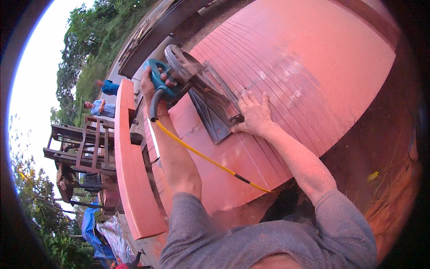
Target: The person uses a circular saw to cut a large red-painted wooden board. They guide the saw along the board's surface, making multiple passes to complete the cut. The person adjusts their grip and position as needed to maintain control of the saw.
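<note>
A teal-handled circular saw (192, 80) with a dark round guard and a flat base plate sits on a wide reddish wooden board (349, 58). Wrapped round its handle are the fingers of my left hand (151, 87). My right hand (256, 113) lies with fingers spread on the board, its thumb touching the corner of the base plate. Several parallel cut lines (273, 80) run across the board, and a pale straight line (254, 162) shows near my side. The saw's body hides its blade. From the handle a yellow cord (197, 154) trails toward my body.
A thick reddish beam (130, 170) stands left of the board. Beyond it are stacked wooden frames (92, 143), a blue tarp (92, 228) and two people (102, 107). A dark beam (152, 40) lies at the back. Reddish dust covers the ground (358, 166) at right.
</note>
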Demonstrator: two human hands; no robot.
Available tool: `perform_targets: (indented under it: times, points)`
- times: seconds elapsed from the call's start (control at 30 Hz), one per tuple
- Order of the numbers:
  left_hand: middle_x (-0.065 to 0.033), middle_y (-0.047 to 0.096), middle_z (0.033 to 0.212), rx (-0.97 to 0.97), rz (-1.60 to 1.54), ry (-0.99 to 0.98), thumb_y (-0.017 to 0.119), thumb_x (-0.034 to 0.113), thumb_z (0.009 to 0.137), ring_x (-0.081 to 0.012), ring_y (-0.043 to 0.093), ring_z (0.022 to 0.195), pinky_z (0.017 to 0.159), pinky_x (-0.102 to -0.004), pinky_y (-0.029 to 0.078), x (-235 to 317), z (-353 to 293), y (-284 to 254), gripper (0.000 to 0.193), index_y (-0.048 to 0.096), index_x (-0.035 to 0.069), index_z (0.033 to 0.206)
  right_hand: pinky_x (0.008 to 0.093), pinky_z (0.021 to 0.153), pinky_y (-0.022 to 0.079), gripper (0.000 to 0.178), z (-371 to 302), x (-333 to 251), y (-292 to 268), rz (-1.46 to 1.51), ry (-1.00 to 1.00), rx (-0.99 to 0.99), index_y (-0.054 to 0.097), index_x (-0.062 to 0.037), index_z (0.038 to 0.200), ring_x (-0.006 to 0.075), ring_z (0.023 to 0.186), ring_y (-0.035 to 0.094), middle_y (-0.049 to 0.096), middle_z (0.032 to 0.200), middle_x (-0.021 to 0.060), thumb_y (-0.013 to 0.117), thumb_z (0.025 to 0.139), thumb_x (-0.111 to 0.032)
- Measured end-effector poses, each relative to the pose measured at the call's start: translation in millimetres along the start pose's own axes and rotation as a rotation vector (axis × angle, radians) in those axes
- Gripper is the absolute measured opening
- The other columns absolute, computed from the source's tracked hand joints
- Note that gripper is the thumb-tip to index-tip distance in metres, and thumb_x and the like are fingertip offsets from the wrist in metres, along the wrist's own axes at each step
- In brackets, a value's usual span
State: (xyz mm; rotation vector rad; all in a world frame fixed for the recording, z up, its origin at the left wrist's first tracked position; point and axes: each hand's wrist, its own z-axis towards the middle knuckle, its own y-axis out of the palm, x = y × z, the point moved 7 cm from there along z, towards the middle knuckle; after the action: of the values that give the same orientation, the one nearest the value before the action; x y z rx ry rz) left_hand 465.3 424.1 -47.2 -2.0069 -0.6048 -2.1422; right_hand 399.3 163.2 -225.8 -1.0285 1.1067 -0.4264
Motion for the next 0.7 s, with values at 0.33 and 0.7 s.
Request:
perform_targets:
  times: [0.33,0.7]
  points:
    - [-0.0078,0.059,0.07,-0.066,-0.042,-0.08,0.056,0.045,0.1,-0.0213,0.057,0.051,0.049,-0.034,0.052,-7,26,-8,0.04,0.053,0.006,0.104,0.0688,0.12,0.014,0.119,21,-7,6,-0.019,0.005,-0.014,0.042,0.0012,0.151,0.033,0.154,0.026,0.039,0.161,0.0159,0.081,0.064,-0.07]
    - [-0.0088,0.061,0.073,-0.052,-0.003,0.034,0.056,0.043,0.1,-0.0213,0.058,0.052,0.049,-0.0335,0.052,-11,45,-20,0.037,0.054,0.006,0.103,0.066,0.122,0.01,0.118,40,-11,18,-0.004,0.009,-0.067,0.037,0.0009,0.154,0.0321,0.155,0.023,0.033,0.164,0.0162,0.08,0.068,-0.067]
